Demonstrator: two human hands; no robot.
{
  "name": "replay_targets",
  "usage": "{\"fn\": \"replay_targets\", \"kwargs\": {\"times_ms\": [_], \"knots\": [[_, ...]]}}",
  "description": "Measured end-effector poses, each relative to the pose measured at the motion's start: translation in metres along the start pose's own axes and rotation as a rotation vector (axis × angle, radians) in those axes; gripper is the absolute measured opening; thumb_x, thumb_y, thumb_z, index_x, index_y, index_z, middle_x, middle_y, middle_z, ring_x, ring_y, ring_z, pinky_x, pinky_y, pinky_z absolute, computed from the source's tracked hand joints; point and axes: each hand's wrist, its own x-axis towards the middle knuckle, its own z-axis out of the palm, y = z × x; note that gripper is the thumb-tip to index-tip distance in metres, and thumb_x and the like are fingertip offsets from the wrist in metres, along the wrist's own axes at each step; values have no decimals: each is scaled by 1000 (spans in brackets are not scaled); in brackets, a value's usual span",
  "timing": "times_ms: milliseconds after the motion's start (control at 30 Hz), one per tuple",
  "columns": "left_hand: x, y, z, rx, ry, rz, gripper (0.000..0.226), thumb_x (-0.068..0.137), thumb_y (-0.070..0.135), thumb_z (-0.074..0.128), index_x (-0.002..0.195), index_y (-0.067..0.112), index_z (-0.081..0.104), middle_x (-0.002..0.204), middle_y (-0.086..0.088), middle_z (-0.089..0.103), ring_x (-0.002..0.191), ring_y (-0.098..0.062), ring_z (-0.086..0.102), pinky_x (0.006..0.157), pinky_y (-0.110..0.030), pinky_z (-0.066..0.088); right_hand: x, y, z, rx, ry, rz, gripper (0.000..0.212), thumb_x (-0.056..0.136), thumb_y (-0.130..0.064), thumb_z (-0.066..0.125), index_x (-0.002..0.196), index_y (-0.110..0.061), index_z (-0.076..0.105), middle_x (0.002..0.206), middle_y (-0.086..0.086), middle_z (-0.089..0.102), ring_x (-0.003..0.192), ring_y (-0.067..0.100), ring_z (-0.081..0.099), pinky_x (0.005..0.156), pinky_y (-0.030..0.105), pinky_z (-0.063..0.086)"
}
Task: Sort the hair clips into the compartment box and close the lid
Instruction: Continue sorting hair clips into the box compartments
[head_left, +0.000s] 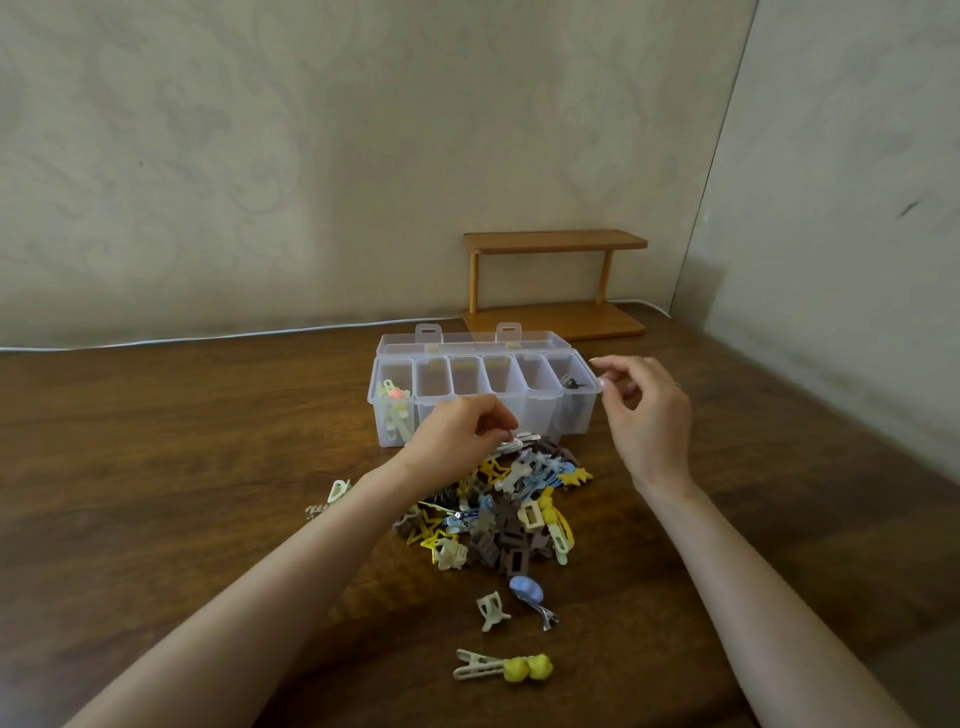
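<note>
Left hand (462, 431): pinches silver clip (511, 446) atop pile (511, 512)
Right hand (647, 410): loosely curled, empty, at right end of box (545, 415)
Box: lid (467, 340) open, dark clip (573, 383) in rightmost compartment
Pile: just before box

One wide-angle camera sits on the person's head, facing forward and down over the table (156, 467) toward the wall (311, 156) and the room's corner. It is close in: both forearms enter from the bottom edge, the box (571, 415) lies mid-frame, the clips (498, 514) below it, and the shelf (556, 283) behind.
</note>
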Motion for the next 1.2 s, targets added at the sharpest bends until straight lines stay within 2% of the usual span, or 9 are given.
{"fn": "replay_targets", "kwargs": {"times_ms": [133, 333, 467, 533, 700, 833, 1000, 1100, 1200], "knots": [[-2, 1, -2, 55, -51, 43, 18, 89, 10, 57, 105, 11, 64, 104, -2, 66, 94, -9, 59, 80, -13, 46, -3, -3, 0, 10, -28, -23, 19, 87, -6, 60, 102, -17, 67, 96, -3, 62, 78, 5, 54, 66, 14, 44], [-3, 2, 0, 86, -75, 55, 18, 90, 11, 55, 106, 12, 64, 106, -2, 66, 96, -10, 59, 83, -18, 48, -3, 1, -1, -186, -22, 47, 32, 84, 2, 55, 100, -20, 70, 102, 1, 58, 95, 14, 44, 62, 10, 27], [-3, 4, 1, 82, -69, 54, 19, 91, 11, 53, 106, 12, 64, 106, -3, 66, 97, -12, 60, 86, -23, 49, 0, 8, 3, -315, -252, 29, 46, 83, 3, 52, 118, -25, 63, 130, 5, 46, 121, 25, 35, 93, 29, 35], [-3, 5, 2, 82, -67, 54, 18, 91, 12, 53, 106, 12, 64, 106, -3, 66, 96, -11, 60, 86, -22, 49, 2, 10, 5, -333, -338, 53, 53, 85, 1, 51, 130, -27, 53, 141, 5, 37, 130, 26, 27, 104, 39, 31], [-3, 5, 2, 66, -44, 47, 17, 91, 12, 52, 104, 13, 64, 105, -2, 66, 95, -10, 59, 83, -20, 48, 3, 5, 4, -253, -165, 7, 42, 76, 11, 50, 101, -20, 65, 123, 7, 50, 119, 27, 38, 95, 32, 33], [-3, 5, 2, 60, -51, 45, 17, 92, 11, 52, 104, 13, 64, 105, -2, 66, 95, -10, 59, 84, -21, 49, 3, 4, 7, -322, -294, -5, 48, 82, 6, 51, 118, -23, 63, 137, 6, 42, 129, 26, 30, 103, 38, 31], [-3, 5, 1, 51, -42, 37, 17, 92, 12, 52, 103, 14, 64, 104, -2, 66, 95, -11, 59, 83, -22, 49, 3, 3, 6, -325, -288, 36, 42, 81, 5, 52, 113, -20, 61, 136, 8, 41, 128, 27, 30, 103, 37, 31], [-3, 5, 1, 59, -50, 40, 16, 91, 12, 52, 102, 14, 65, 103, -2, 66, 94, -11, 59, 85, -24, 50, 4, 4, 8, -382, -408, 47, 52, 83, 2, 50, 130, -21, 51, 145, 8, 31, 133, 29, 23, 107, 41, 28], [-3, 4, 1, 54, -43, 36, 16, 91, 12, 53, 101, 15, 65, 102, -1, 66, 94, -11, 59, 84, -24, 50, 4, 3, 9, -315, -270, 50, 55, 79, 8, 50, 129, -16, 52, 137, 10, 41, 126, 29, 32, 102, 38, 33]]}}
